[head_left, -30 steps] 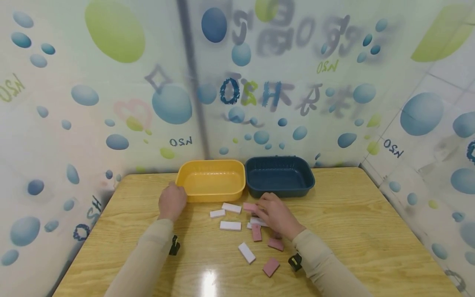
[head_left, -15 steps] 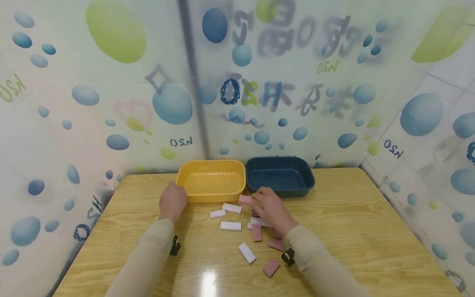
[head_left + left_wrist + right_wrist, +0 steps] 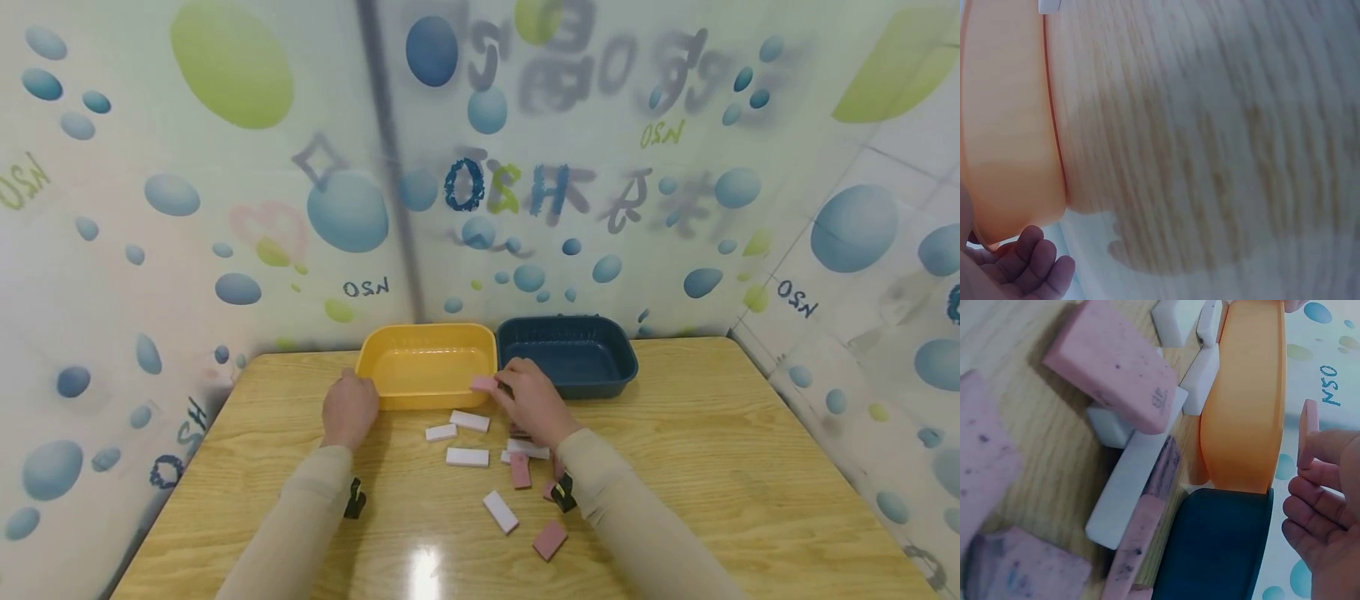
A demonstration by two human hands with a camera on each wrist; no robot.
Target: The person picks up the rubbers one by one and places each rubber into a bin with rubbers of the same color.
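Note:
In the head view my left hand (image 3: 349, 410) grips the left rim of the yellow plastic basin (image 3: 423, 402); in the left wrist view its fingers curl at the rim. My right hand (image 3: 536, 404) pinches a pink eraser (image 3: 482, 383) between thumb and fingers, at the front right corner of the yellow basin. The right wrist view shows this raised eraser (image 3: 1307, 432) above rim height. Below and nearer lie several white erasers (image 3: 467, 457) and smudged pink erasers (image 3: 520, 471), some stacked. My right forearm partly hides the pile.
A dark blue basin (image 3: 577, 389) stands against the right side of the yellow one. Both sit at the back of the wooden table (image 3: 697, 467), before a patterned curtain wall (image 3: 487, 250). A lone pink eraser (image 3: 551, 540) and a white one (image 3: 500, 512) lie nearer the front.
The right hand has lifted the pink eraser off the pile and carried it up and left to the yellow basin's corner. The left hand keeps its place at the rim.

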